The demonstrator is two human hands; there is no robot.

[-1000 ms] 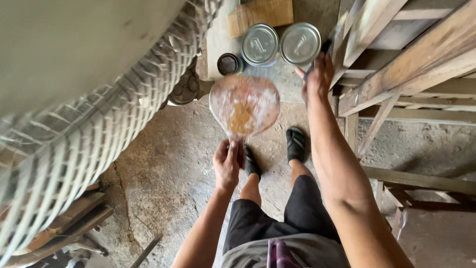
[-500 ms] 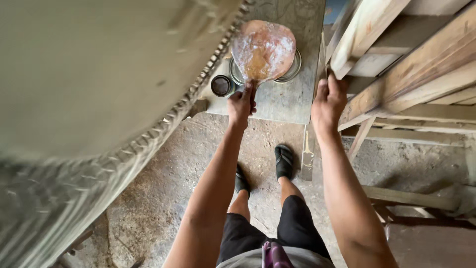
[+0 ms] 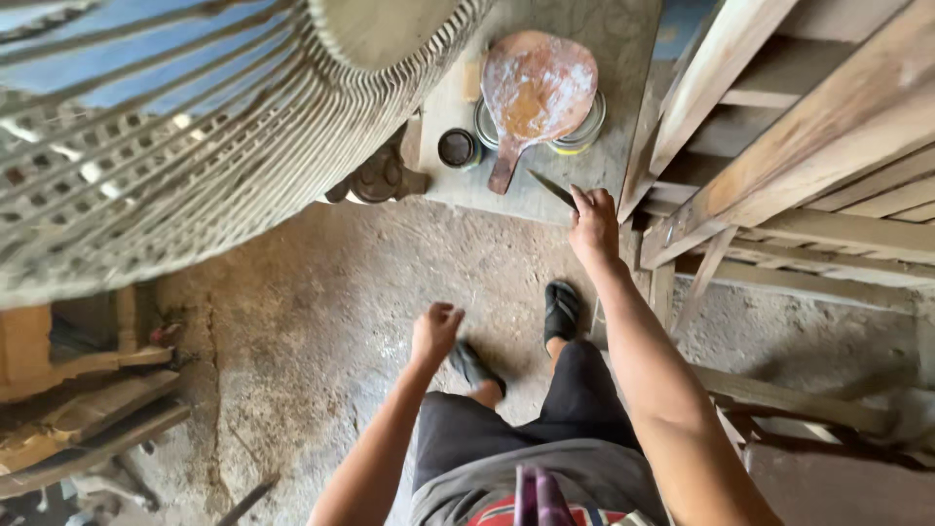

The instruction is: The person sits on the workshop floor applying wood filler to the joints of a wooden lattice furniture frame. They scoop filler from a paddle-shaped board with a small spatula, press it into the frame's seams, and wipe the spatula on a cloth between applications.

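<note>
A round wooden paddle (image 3: 537,90) smeared with orange-brown paste lies on top of two round metal tins (image 3: 582,131) on a low concrete slab (image 3: 458,195). My right hand (image 3: 592,222) is at the slab's front edge, shut on a thin dark blade (image 3: 551,188) that points up toward the paddle's handle. My left hand (image 3: 434,331) hangs lower over the dirt floor, fingers loosely curled, holding nothing.
A small dark round tin (image 3: 457,148) sits left of the paddle. A large woven basket-like frame (image 3: 195,146) fills the upper left. Wooden beams (image 3: 779,127) rise on the right. My two black shoes (image 3: 561,310) stand on the dirt floor. Wood scraps (image 3: 78,419) lie lower left.
My left hand has let go of the paddle, which now rests on the tins, and has dropped toward my legs. My right hand has taken hold of the blade.
</note>
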